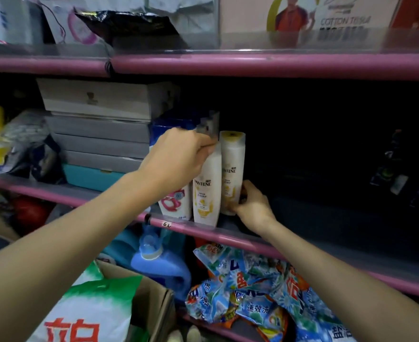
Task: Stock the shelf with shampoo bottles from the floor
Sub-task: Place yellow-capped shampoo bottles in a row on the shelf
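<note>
Two tall white plastic shampoo bottles with yellow label art are seen being set upright on the pink-edged middle shelf (228, 236), side by side and touching or nearly so. The front bottle (207, 191) stands at the shelf lip; the rear bottle (232, 169), its yellow-topped cap uppermost, stands just beside it at about three o'clock and a little deeper in.

The left hand (178, 157) is curled over the cap end of the front bottle, which is held from above and hidden by the fingers. The right hand (251, 206) is pressed against the lower side of the rear bottle, fingers bent round its base in a light steadying grip.

A shorter white bottle with a pink floral print (176, 202) is seen just beside the front bottle at nine o'clock, with a stack of flat grey cardboard boxes (99, 134) further along at ten o'clock. Blue and white detergent packets (252, 282) lie on the shelf below.

The bottles are judged to be rigid-walled yet slightly yielding, moderately heavy if full, and smooth enough to slip under a loose hold. Being tall and narrow-footed, they are likely to topple if nudged high up. A hold round the waist, or one at the cap shoulder paired with support near the base, is judged safest.
</note>
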Demonstrator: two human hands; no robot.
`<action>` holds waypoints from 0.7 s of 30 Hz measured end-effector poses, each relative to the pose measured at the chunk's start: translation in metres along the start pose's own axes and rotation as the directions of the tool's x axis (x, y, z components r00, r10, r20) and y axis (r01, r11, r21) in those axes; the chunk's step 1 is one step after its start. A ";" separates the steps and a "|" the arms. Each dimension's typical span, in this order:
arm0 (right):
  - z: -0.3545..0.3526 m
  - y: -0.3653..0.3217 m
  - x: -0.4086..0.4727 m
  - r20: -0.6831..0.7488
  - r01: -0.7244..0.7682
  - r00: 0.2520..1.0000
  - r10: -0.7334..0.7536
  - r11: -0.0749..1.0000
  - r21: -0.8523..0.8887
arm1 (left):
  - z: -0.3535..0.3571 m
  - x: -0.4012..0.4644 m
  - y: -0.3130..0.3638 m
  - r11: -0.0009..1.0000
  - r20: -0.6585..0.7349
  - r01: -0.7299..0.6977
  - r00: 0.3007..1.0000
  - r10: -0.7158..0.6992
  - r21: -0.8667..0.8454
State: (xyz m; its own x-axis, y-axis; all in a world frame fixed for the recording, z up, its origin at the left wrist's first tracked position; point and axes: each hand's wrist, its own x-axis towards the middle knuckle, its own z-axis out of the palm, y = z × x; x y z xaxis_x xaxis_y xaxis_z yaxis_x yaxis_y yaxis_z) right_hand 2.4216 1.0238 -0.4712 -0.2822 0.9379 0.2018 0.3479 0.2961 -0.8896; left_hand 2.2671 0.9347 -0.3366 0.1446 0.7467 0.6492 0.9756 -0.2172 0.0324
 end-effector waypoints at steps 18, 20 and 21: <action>0.017 0.017 0.015 0.107 -0.054 0.993 0.039 0.989 0.141 | 0.004 -0.013 0.012 0.992 -0.160 0.056 0.984 -0.073 -0.111; 0.017 0.017 0.016 0.110 -0.045 0.993 0.029 0.990 0.137 | 0.004 -0.013 0.012 0.991 -0.157 0.074 0.983 -0.092 -0.114; 0.017 0.017 0.015 0.108 -0.044 0.994 0.029 0.990 0.137 | 0.004 -0.012 0.012 0.990 -0.155 0.078 0.983 -0.095 -0.115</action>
State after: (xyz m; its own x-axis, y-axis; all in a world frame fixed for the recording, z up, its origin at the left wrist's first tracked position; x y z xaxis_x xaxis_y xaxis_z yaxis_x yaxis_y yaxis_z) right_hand 2.4081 1.0401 -0.4902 -0.3672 0.9210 0.1303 0.2346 0.2273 -0.9452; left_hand 2.2781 0.9254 -0.3471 0.0237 0.6572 0.7533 0.9585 -0.2291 0.1697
